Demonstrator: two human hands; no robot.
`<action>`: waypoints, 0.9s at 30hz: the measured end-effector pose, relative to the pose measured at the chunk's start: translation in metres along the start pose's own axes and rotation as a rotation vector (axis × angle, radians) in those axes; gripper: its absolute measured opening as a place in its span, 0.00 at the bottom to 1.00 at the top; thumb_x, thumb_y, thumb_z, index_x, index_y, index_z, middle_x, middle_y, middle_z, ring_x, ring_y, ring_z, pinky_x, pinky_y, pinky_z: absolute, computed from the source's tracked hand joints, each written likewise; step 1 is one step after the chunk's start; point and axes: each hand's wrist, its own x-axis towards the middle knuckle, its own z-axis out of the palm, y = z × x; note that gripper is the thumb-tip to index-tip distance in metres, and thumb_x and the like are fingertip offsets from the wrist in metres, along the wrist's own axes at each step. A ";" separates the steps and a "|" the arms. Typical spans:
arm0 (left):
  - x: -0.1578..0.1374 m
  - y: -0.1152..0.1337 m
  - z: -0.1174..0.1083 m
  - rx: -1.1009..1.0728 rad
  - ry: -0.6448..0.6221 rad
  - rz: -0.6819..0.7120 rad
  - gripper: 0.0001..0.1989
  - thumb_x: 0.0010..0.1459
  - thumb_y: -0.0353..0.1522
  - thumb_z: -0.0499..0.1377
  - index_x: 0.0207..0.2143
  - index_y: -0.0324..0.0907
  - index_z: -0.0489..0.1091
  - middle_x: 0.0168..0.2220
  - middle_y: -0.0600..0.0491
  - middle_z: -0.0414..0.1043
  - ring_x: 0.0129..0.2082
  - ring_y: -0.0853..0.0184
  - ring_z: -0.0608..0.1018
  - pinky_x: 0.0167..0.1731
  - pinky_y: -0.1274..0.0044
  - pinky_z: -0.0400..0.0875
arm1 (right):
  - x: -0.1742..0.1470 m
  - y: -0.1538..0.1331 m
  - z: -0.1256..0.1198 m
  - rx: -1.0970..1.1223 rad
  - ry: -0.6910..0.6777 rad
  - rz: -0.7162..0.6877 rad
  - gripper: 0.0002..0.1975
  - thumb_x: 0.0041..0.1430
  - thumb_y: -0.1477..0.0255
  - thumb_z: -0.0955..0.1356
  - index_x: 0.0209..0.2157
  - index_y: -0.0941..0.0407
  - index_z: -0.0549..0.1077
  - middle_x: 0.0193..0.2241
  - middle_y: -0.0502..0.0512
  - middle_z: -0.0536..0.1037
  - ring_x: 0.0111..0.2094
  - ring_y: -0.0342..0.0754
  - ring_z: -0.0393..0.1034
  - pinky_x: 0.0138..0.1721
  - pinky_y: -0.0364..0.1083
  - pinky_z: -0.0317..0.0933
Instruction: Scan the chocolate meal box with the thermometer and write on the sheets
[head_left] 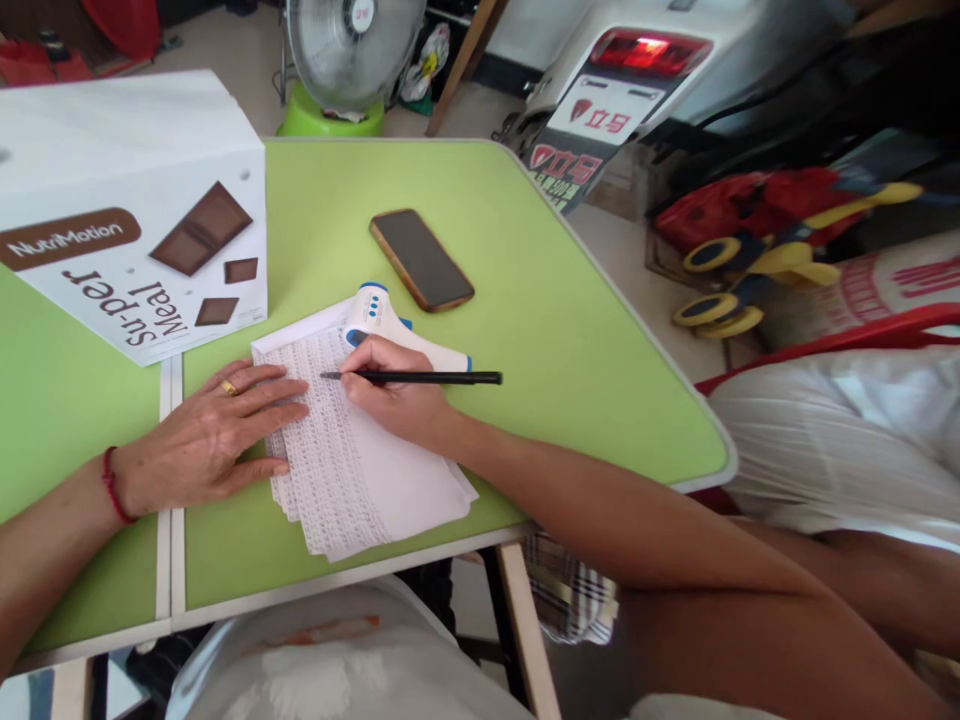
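A black pen (442, 378) is gripped between the thumb and fingers of my right hand (397, 390), its tip down at the handwriting on the top sheet. My left hand (214, 430), with a gold ring and a red wrist cord, lies flat with fingers spread over the left edge of the paper sheets (412, 480). The sheets lie in an uneven stack, and dense rows of small writing cover the left part of the top one. Just behind my right hand lies a white and blue device shaped like a thermometer gun (379, 315), partly covered by that hand.
On the green table (585, 350) a phone (421, 260) lies dark beyond the papers. A white NutriMotion box (135, 220) stands at the left. Past the table are a fan (356, 45) and a scooter (622, 80). A person in white clothing (847, 430) sits at the right.
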 end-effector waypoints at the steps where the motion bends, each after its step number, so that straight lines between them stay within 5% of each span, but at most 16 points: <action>1: 0.000 0.000 0.000 0.001 0.000 0.000 0.24 0.69 0.43 0.50 0.57 0.34 0.65 0.62 0.42 0.62 0.63 0.49 0.62 0.61 0.53 0.59 | 0.000 0.000 0.000 -0.005 0.001 0.005 0.02 0.51 0.74 0.64 0.25 0.55 0.66 0.21 0.46 0.69 0.23 0.39 0.59 0.25 0.43 0.55; 27: 0.000 0.001 0.001 -0.029 -0.006 -0.016 0.24 0.69 0.43 0.50 0.58 0.36 0.65 0.63 0.42 0.62 0.63 0.49 0.61 0.62 0.54 0.57 | -0.002 0.001 0.001 0.008 -0.058 -0.089 0.02 0.53 0.76 0.65 0.27 0.56 0.68 0.23 0.47 0.70 0.23 0.40 0.62 0.26 0.43 0.58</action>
